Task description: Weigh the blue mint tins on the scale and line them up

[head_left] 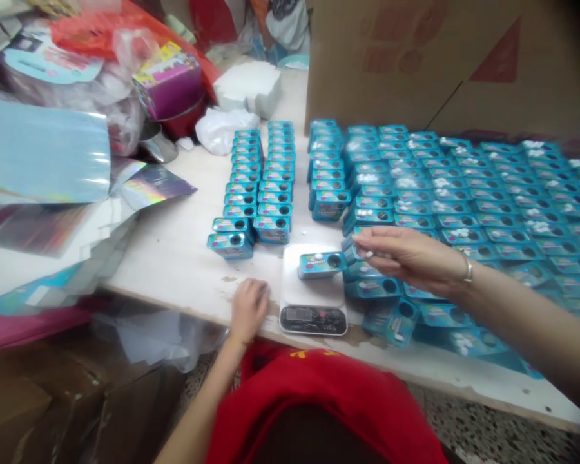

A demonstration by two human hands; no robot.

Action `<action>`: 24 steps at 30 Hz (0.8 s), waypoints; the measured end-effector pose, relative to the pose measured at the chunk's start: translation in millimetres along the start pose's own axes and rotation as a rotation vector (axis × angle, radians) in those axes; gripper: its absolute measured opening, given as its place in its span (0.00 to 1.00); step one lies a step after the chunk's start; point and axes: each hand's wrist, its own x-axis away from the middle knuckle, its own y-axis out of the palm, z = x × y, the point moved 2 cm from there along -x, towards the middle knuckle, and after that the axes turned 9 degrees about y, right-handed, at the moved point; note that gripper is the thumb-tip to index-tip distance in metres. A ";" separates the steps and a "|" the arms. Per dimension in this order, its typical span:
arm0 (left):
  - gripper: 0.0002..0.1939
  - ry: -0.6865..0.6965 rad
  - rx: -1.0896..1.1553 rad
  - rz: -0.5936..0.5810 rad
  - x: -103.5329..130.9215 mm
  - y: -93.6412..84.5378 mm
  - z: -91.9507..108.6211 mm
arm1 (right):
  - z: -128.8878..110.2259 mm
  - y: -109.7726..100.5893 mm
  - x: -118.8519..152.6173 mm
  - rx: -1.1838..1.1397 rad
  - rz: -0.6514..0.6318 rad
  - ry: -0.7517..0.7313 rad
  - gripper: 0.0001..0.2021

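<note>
A small white kitchen scale (314,293) with a black display panel sits near the table's front edge. On its plate stands a blue printed tin (319,265) with a dark round opening in the top and a few white bits on it. My right hand (406,258) hovers just right of that tin, above other tins, its fingers pinched on small white tablets (370,254). Left of the scale, my left hand (249,309) rests at the table edge with fingers curled. A dark spot shows between those fingers; whether it is an object or shadow is unclear.
Two columns of blue tins (274,193) stand left of centre. Many more tins (444,193), several topped with white tablets, fill the right side. Behind them rises a cardboard box (391,64). Shiny printed sheets (43,151), a purple box (169,80) and plastic bags (227,129) crowd the left.
</note>
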 end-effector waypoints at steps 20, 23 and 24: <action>0.10 0.386 0.071 0.152 -80.8 -45.9 95.6 | 28.2 -0.5 15.3 -0.164 0.055 -0.022 0.08; 0.08 0.344 -0.008 0.027 -96.1 -41.1 102.7 | 36.0 1.3 20.3 -0.202 0.036 -0.038 0.09; 0.07 0.320 -0.033 -0.010 -100.7 -39.7 104.0 | 39.1 1.6 21.8 -0.213 0.028 -0.039 0.10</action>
